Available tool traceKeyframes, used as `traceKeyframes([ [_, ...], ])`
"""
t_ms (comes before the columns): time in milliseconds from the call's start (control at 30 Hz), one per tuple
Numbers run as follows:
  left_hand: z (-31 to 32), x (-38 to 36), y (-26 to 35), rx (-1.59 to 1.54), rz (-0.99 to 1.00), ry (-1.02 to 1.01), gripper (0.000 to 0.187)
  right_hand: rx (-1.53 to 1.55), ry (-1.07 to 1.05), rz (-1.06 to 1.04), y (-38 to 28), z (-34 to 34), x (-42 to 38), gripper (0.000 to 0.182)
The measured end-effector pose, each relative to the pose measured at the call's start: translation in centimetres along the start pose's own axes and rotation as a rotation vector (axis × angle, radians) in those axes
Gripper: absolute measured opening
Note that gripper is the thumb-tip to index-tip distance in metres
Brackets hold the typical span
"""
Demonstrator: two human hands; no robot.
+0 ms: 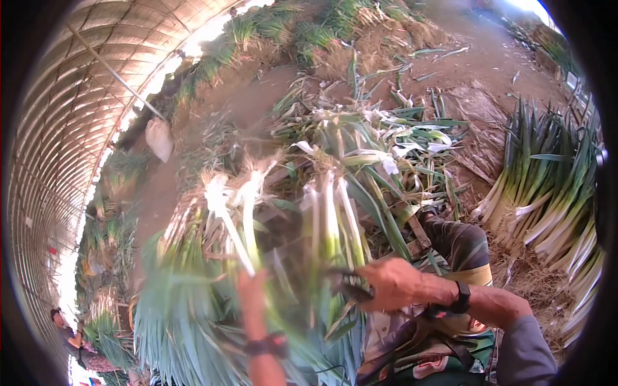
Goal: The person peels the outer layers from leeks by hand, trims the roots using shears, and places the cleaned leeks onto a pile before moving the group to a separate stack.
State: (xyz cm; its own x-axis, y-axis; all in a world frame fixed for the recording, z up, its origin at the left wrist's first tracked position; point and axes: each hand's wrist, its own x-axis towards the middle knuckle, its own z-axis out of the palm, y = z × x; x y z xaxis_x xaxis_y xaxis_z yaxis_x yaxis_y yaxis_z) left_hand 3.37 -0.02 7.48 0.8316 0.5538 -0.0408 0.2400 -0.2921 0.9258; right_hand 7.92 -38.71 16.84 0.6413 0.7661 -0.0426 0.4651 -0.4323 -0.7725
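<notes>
My left hand (252,286), smeared by motion, is closed around a leek (233,235) whose white shaft and pale roots point up and away from me. My right hand (396,283) grips a dark tool (351,284); its working end is blurred, so its exact kind does not show. Between and beyond the hands, more leeks (331,222) stand with white shafts and root ends upward. Under my left hand spreads a big pile of leeks (187,309), green leaves toward me and roots away.
Stripped leaves (386,145) lie heaped ahead. At the right, a bundle of leeks (547,174) leans with its leaves up. More bundles (270,26) line the far side. A pale sack (158,138) is near a pole at left. Another person (74,338) sits at the lower left.
</notes>
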Motion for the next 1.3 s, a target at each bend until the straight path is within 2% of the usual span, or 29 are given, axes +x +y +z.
traceKeyframes([
  [67,1.4,0.4,-0.5,0.361,0.073,0.019,0.03,-0.138,0.099,0.08,3.1,-0.3,0.7,0.059],
  [133,3.6,-0.6,2.3,0.681,0.064,0.007,0.034,-0.272,0.207,0.158,6.5,-0.6,1.2,0.063],
  [200,5.3,-1.1,2.5,0.667,0.056,-0.077,0.034,-0.37,0.188,0.202,9.1,-0.9,1.8,0.066],
  [267,6.9,-0.5,-0.7,0.765,0.095,-0.078,0.036,-0.454,0.167,0.253,10.5,-1.2,2.2,0.068],
  [300,7.8,-0.4,-1.5,0.776,0.074,-0.097,0.037,-0.518,0.226,0.193,11.6,-0.8,2.4,0.056],
  [367,9.7,0.2,-3.5,0.827,0.016,-0.11,0.037,-0.645,0.213,0.196,13.8,0.3,3.0,0.056],
  [500,12.0,-0.1,-4.1,0.733,-0.045,-0.132,0.038,-0.817,0.145,0.174,15.1,1.1,2.7,0.043],
  [533,12.0,0.1,-4.3,0.593,-0.032,-0.213,0.037,-0.854,0.125,0.166,15.7,1.3,2.7,0.041],
  [567,11.6,0.3,-4.4,0.452,-0.02,-0.29,0.037,-0.915,0.064,0.172,16.2,1.4,2.7,0.029],
  [600,11.0,0.5,-4.7,0.311,-0.008,-0.362,0.036,-0.914,0.056,0.118,16.6,1.6,3.0,0.035],
  [667,11.0,1.5,-7.0,0.251,-0.058,-0.425,0.032,-0.908,0.046,0.012,17.8,2.0,3.9,0.047],
  [767,11.8,1.9,-6.7,0.248,-0.161,-0.428,0.029,-0.614,0.095,0.049,15.2,2.8,6.5,0.038],
  [867,12.0,2.6,-6.0,0.237,-0.171,-0.337,0.026,-0.17,0.031,0.235,15.0,3.8,9.1,0.032],
  [967,11.7,2.5,-1.7,0.201,-0.196,-0.216,0.025,-0.019,0.129,0.309,15.3,5.0,10.8,0.028],
  [1067,12.1,5.4,-3.1,0.31,-0.058,-0.169,0.027,-0.003,0.069,0.333,17.8,5.8,13.3,0.029],
  [1133,13.9,4.5,0.3,0.365,-0.055,-0.168,0.026,0.015,0.019,0.356,18.4,5.7,14.4,0.029],
  [1167,15.0,6.5,-5.5,0.377,0.143,-0.126,0.028,0.024,-0.008,0.37,18.7,5.8,14.7,0.029],
  [1200,15.8,5.6,-3.5,0.421,0.033,-0.167,0.034,0.083,0.001,0.373,18.8,5.7,14.6,0.029],
  [1300,18.5,4.0,-3.4,0.479,0.062,-0.164,0.048,0.209,0.03,0.33,19.0,5.4,14.0,0.028],
])
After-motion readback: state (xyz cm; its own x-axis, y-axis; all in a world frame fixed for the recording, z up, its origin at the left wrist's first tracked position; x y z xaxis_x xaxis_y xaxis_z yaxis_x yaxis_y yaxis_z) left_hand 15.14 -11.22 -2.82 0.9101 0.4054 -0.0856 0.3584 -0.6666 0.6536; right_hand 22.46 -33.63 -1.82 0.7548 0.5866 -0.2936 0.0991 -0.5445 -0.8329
